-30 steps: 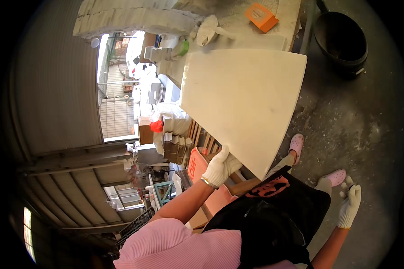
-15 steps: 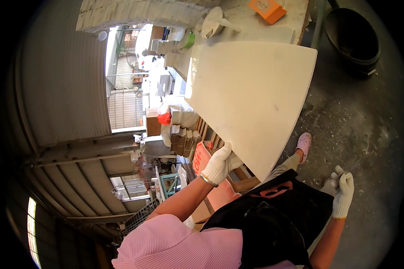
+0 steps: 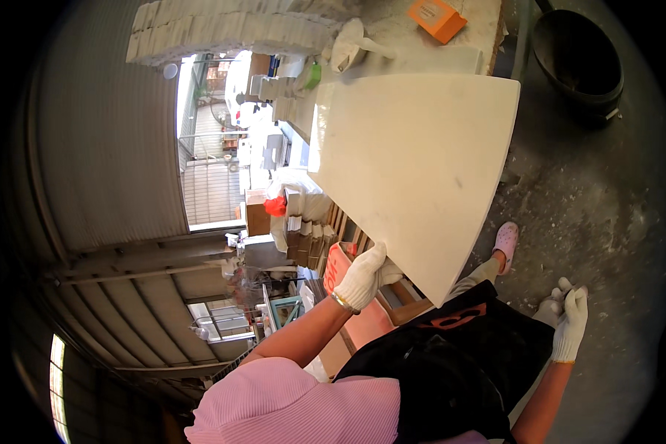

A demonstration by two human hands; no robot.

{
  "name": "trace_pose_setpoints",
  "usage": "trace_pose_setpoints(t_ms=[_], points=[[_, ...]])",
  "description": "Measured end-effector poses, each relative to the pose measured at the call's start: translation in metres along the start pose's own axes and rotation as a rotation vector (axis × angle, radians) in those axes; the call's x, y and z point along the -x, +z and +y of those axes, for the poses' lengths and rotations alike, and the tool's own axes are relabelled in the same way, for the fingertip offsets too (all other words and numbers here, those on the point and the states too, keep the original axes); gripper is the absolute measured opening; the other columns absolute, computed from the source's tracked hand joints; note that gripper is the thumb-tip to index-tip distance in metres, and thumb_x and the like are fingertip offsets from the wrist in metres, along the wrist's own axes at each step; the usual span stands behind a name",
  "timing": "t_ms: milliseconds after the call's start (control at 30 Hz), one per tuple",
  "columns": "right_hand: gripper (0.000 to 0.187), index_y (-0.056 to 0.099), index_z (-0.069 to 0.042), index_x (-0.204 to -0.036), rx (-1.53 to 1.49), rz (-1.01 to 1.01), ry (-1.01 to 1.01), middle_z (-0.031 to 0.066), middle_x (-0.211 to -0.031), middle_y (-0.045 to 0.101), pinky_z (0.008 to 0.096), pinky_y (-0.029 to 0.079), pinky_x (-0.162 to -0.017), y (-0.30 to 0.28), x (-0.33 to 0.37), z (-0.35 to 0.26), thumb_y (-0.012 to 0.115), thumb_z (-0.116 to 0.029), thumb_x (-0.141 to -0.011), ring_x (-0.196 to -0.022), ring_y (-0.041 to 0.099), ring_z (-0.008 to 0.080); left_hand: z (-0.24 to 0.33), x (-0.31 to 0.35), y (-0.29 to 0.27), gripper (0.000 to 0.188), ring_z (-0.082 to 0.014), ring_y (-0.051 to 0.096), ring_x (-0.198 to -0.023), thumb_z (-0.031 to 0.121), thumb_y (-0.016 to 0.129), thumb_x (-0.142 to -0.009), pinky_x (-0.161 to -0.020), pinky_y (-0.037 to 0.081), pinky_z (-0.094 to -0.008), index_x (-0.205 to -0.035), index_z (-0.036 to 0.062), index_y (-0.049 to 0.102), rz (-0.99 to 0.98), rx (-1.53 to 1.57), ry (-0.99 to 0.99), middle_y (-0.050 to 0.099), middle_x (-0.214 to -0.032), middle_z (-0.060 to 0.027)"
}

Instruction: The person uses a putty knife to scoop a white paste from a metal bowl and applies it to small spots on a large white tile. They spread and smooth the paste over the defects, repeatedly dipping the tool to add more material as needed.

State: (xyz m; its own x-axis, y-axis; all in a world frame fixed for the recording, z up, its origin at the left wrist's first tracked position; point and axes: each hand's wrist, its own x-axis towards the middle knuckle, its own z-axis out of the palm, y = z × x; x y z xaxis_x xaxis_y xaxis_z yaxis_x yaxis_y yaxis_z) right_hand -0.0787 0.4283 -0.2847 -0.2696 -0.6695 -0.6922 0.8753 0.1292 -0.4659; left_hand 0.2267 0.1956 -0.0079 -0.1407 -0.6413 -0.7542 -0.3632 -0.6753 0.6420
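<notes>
A large, smooth white panel (image 3: 422,155), with a small grey mark on its face, fills the middle and reaches toward the far right. At its near left edge my left hand (image 3: 364,277), in a white knit glove, grips it with the thumb on top; the fingers beneath are partly hidden. Well to the right of the panel, over the floor, hangs my right hand (image 3: 567,324), also gloved. Its fingers are curled in, and whatever they may hold is too small to make out.
Beyond the panel, a worktop (image 3: 392,26) bears an orange box (image 3: 437,19) and a whitish roll (image 3: 348,46). A black tub (image 3: 576,55) stands on the floor at the far right. Left of the panel are stacked boards (image 3: 307,240) and a pinkish-red sheet (image 3: 368,323).
The view has shifted slightly, so the panel and background sit a little lower. My left hand keeps its grip on the panel edge; my right hand remains curled at the right.
</notes>
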Motion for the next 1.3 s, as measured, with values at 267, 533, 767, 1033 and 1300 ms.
trace_pose_setpoints(t_ms=[267, 533, 767, 1033, 1300], points=[[0.021, 0.054, -0.011, -0.087, -0.047, 0.013, 0.044, 0.0089, -0.123, 0.067, 0.0230, 0.051, -0.072, 0.004, -0.009, 0.015, 0.060, -0.021, -0.105, -0.093, 0.064, 0.0109, 0.014, 0.005, 0.018, 0.069, -0.0317, 0.057, -0.132, 0.051, 0.046, -0.106, -0.111, 0.046, -0.0468, -0.151, -0.0007, 0.037, 0.035, -0.022, 0.019, 0.054, -0.147, -0.0163], [0.022, 0.054, -0.010, -0.087, -0.045, -0.001, 0.050, 0.0093, -0.122, 0.067, 0.0241, 0.053, -0.074, 0.002, -0.019, 0.016, 0.062, -0.023, -0.103, -0.092, 0.064, 0.0112, 0.015, 0.005, 0.019, 0.066, -0.0327, 0.055, -0.134, 0.048, 0.042, -0.108, -0.112, 0.045, -0.0477, -0.153, -0.0004, 0.034, 0.059, -0.033, -0.004, 0.050, -0.150, -0.0168], [0.018, 0.055, -0.012, -0.092, -0.045, -0.039, 0.052, 0.0091, -0.124, 0.067, 0.0239, 0.052, -0.072, 0.009, -0.017, 0.014, 0.062, -0.023, -0.104, -0.095, 0.065, 0.0132, 0.019, 0.006, 0.019, 0.068, -0.0333, 0.053, -0.136, 0.050, 0.044, -0.107, -0.114, 0.041, -0.0499, -0.152, -0.0005, 0.036, 0.046, -0.025, -0.017, 0.052, -0.148, -0.0169], [0.017, 0.054, -0.013, -0.090, -0.015, 0.015, 0.056, 0.0072, -0.122, 0.067, 0.0263, 0.054, -0.075, 0.024, -0.009, 0.008, 0.060, -0.021, -0.104, -0.091, 0.064, 0.0115, 0.014, 0.003, 0.004, 0.075, -0.0307, 0.051, -0.138, 0.055, 0.051, -0.103, -0.115, 0.040, -0.0488, -0.152, 0.0001, 0.037, -0.017, -0.013, -0.054, 0.050, -0.151, -0.0141], [0.019, 0.053, -0.013, -0.090, -0.047, 0.028, 0.076, 0.0067, -0.124, 0.067, 0.0231, 0.051, -0.072, 0.031, -0.004, 0.019, 0.061, -0.022, -0.104, -0.095, 0.064, 0.0118, 0.012, 0.002, 0.005, 0.070, -0.0312, 0.055, -0.134, 0.052, 0.046, -0.106, -0.113, 0.042, -0.0477, -0.150, -0.0023, 0.039, -0.037, -0.024, 0.004, 0.052, -0.148, -0.0154]])
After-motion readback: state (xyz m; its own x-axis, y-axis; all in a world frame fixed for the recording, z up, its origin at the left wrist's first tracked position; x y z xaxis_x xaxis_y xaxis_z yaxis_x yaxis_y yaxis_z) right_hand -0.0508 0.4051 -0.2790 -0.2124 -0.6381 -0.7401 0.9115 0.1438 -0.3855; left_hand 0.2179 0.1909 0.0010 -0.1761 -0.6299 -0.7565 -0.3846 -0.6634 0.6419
